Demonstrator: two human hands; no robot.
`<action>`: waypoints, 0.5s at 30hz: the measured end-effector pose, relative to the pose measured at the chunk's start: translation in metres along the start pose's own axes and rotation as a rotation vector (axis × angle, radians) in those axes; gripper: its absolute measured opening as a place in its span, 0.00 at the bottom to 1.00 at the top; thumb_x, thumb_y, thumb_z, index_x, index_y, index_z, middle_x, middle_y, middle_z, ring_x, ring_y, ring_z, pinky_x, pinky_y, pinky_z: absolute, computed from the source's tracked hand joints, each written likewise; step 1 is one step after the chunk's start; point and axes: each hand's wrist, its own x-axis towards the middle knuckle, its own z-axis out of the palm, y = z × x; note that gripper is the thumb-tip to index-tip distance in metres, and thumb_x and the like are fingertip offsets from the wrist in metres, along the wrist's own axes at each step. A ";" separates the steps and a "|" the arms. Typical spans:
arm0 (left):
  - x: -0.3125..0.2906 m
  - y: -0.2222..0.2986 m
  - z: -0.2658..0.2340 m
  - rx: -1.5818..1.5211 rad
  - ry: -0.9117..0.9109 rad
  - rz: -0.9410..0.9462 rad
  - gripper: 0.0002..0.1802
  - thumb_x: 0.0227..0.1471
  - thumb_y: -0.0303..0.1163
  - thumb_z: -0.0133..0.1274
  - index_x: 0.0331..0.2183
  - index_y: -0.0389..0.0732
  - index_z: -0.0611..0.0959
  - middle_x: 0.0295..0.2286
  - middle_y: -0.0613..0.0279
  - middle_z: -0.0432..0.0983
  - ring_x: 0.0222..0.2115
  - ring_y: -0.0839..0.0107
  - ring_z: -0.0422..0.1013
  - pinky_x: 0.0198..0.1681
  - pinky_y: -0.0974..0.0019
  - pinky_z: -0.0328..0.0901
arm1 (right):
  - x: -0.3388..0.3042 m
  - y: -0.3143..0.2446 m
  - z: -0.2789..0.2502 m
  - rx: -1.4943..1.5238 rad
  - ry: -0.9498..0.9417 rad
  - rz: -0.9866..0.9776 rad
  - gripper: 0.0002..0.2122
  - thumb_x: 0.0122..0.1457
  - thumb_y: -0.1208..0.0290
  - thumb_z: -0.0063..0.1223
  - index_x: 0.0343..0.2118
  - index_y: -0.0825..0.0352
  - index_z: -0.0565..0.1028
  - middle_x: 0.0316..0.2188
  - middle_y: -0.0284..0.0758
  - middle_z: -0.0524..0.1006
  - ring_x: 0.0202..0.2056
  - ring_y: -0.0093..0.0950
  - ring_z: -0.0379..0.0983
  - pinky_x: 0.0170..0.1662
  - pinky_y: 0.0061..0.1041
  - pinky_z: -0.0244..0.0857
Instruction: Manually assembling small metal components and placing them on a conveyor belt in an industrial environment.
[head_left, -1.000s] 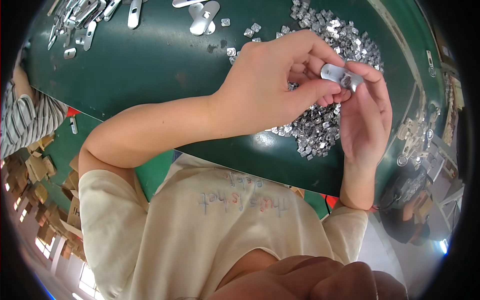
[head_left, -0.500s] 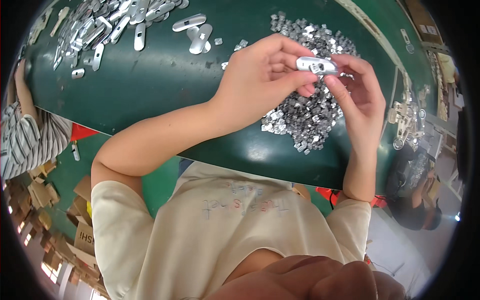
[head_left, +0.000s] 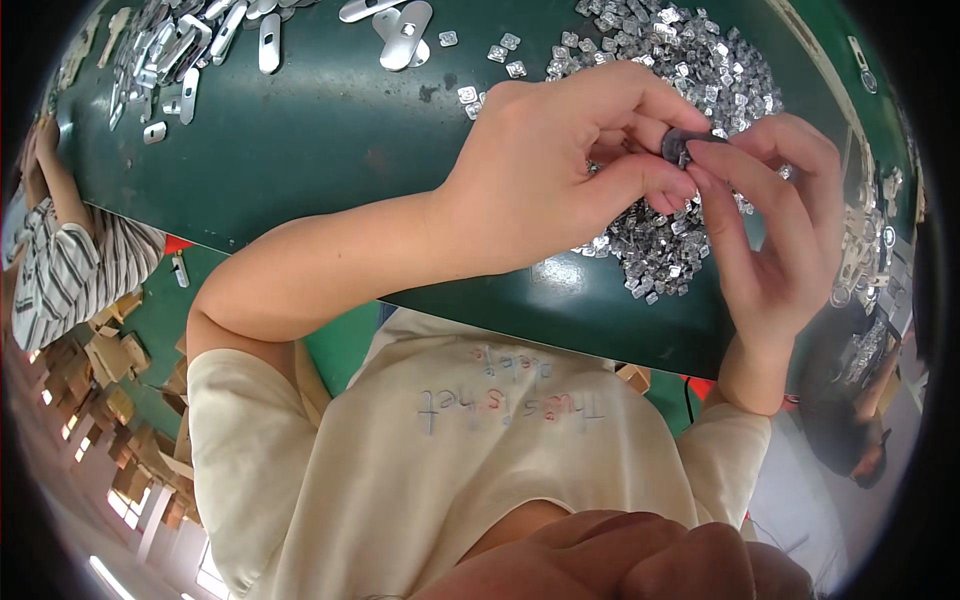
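Observation:
Over the heap of small square metal pieces [head_left: 665, 255], my two hands meet around one oblong metal plate [head_left: 676, 145]. Its visible end looks dark, and the rest is covered by fingers. My left hand [head_left: 550, 175] is closed, gripping the plate between thumb and fingers. From the other side, my right hand [head_left: 780, 215] pinches at it, thumb and forefinger pressed together on its near edge. A tiny piece seems to sit at the pinch, too small to make out.
Many oblong silver plates [head_left: 269, 45] are heaped at the far left of the green table [head_left: 330, 150]. A few more plates [head_left: 406, 38] lie at the far middle, near loose square pieces [head_left: 497, 53]. A person in a striped shirt [head_left: 75, 265] is at the left edge.
The plate has turned from its bright silver face to a dark-looking side. Both hands have shifted right in the picture, and my right forefinger now reaches over the plate.

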 end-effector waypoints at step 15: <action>-0.001 0.000 0.001 0.013 -0.033 -0.048 0.11 0.45 0.20 0.54 0.34 0.31 0.75 0.21 0.59 0.76 0.24 0.77 0.75 0.26 0.77 0.68 | 0.003 0.010 -0.015 -0.001 -0.123 -0.055 0.11 0.40 0.88 0.55 0.29 0.71 0.73 0.30 0.37 0.72 0.35 0.34 0.68 0.38 0.29 0.63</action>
